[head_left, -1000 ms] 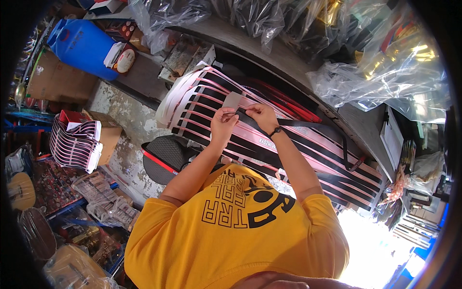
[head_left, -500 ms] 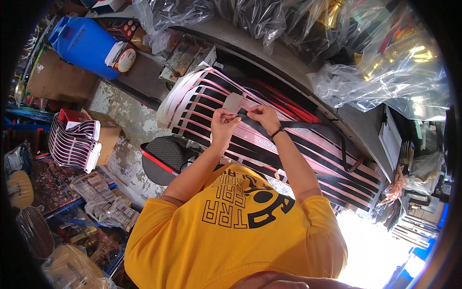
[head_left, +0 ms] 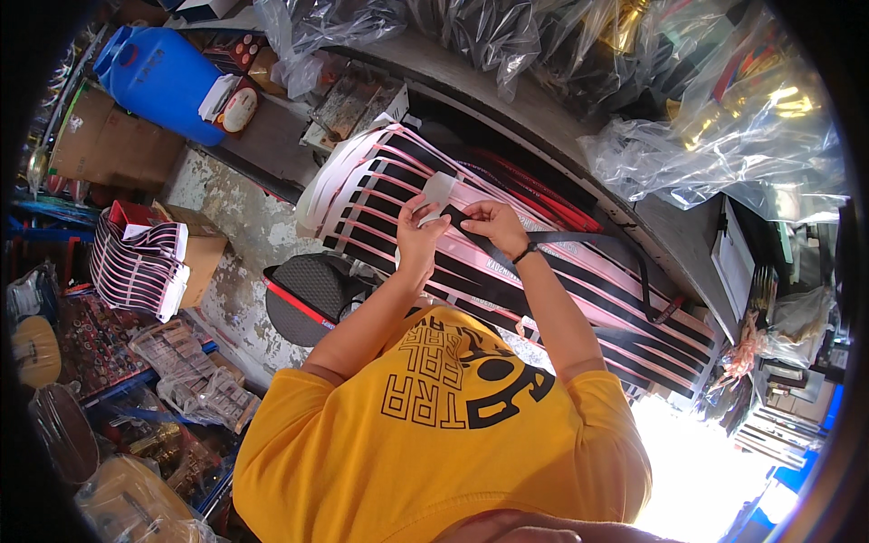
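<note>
My left hand (head_left: 418, 242) is closed around the lower edge of a small pale grey-white sheet (head_left: 439, 189); its exact grip is partly hidden by the fingers. Just to its right, my right hand (head_left: 501, 228) pinches a flat black strap (head_left: 572, 238) close to its end, between thumb and fingers. From there the strap runs right and loops down over the pile. Both hands are above a long stack of black-and-pink printed straps (head_left: 507, 262), laid side by side, whose left ends (head_left: 330, 181) curl over.
Red straps (head_left: 557, 210) lie behind the stack. A grey shelf edge (head_left: 543, 118) bears plastic-wrapped goods (head_left: 724, 127). To the left are a blue drum (head_left: 163, 81), a cardboard box (head_left: 206, 258) with more striped straps (head_left: 140, 267), and a black mesh item (head_left: 308, 294) with red trim.
The fingers of my left hand have spread a little, and the pale sheet has tilted. The right hand has shifted slightly, exposing more of the black strap's end between the hands.
</note>
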Available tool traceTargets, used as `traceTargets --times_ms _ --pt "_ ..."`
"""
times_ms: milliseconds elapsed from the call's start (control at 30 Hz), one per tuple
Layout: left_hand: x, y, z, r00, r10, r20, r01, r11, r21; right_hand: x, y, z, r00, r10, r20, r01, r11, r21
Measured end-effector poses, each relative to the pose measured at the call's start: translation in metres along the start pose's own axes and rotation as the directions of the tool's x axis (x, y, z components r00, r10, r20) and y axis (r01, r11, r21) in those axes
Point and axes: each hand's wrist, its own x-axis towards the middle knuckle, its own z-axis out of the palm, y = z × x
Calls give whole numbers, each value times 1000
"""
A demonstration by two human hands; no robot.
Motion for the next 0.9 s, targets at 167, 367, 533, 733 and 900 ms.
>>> traceTargets --times_ms 167,367,533,733,900 --pt "5 1 1 990 -124 60 128 991 -51 -1 -3 4 994 -104 -39 97 983 -154" --pt "35 38 -37 916 -116 384 -91 872 481 -16 -22 13 944 -280 -175 154 842 -517" --pt "31 59 -72 886 -219 408 -276 457 846 -34 -44 5 983 -161 -90 108 895 -432" --pt "-13 26 -58 789 -13 614 -608 123 784 -35 -12 23 998 -27 57 48 909 -413" --pt "-12 24 -53 817 -50 575 -563 149 813 -23 38 44 997 70 -13 -68 887 -456"
